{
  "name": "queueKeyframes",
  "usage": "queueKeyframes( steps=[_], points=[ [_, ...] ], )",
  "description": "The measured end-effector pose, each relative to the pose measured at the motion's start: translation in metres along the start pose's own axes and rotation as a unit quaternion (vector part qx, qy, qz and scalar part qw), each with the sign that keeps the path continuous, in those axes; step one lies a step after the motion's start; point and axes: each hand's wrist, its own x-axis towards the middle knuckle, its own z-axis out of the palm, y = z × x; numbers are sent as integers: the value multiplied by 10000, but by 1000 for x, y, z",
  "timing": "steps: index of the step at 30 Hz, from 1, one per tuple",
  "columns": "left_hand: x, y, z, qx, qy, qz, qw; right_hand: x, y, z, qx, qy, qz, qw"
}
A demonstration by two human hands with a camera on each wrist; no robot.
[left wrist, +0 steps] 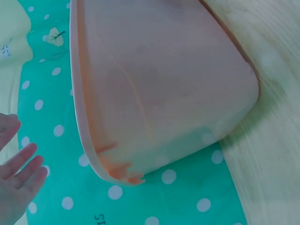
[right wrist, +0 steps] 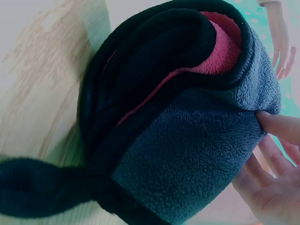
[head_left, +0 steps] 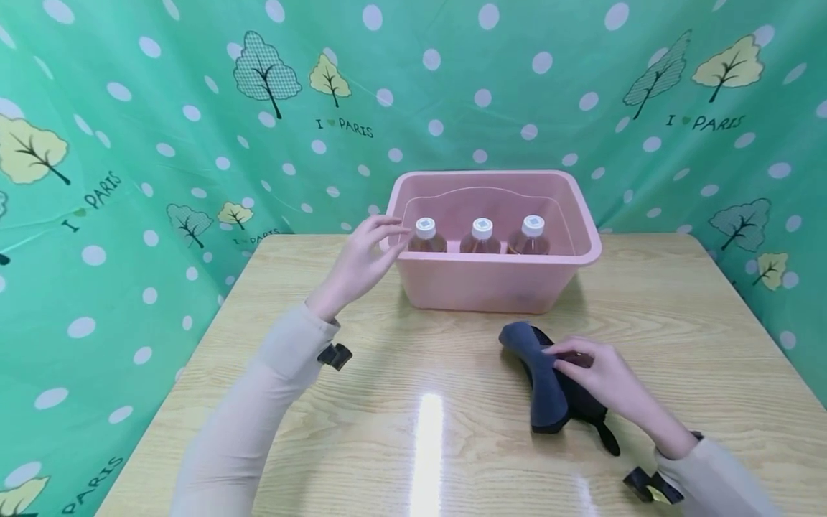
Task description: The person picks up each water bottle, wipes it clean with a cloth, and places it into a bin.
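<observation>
My right hand pinches a rolled or folded fleece piece between thumb and fingers, near the right front of the table. The fleece is blue-grey outside with black edging; the right wrist view also shows a red inner face and a black strap. Its exact kind cannot be told. At the left end of the pink plastic bin, my left hand hovers by the rim with fingers loosely extended, holding nothing. In the left wrist view, that hand is apart from the bin's wall.
Inside the bin stand a left bottle, a middle bottle and a right bottle, all white-capped with brownish contents. Behind the wooden table hangs a green dotted curtain.
</observation>
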Motion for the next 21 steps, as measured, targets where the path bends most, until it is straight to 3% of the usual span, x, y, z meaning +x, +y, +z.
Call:
queueKeyframes(
  steps=[10,21],
  points=[
    [-34,-2,-7,-209,170,-143,9995,3,-3,11,198,-38,-312,9993],
    [-60,-8,-5,-125,21,-264,9996,6,1,26,-198,-76,-812,9965]
  ],
)
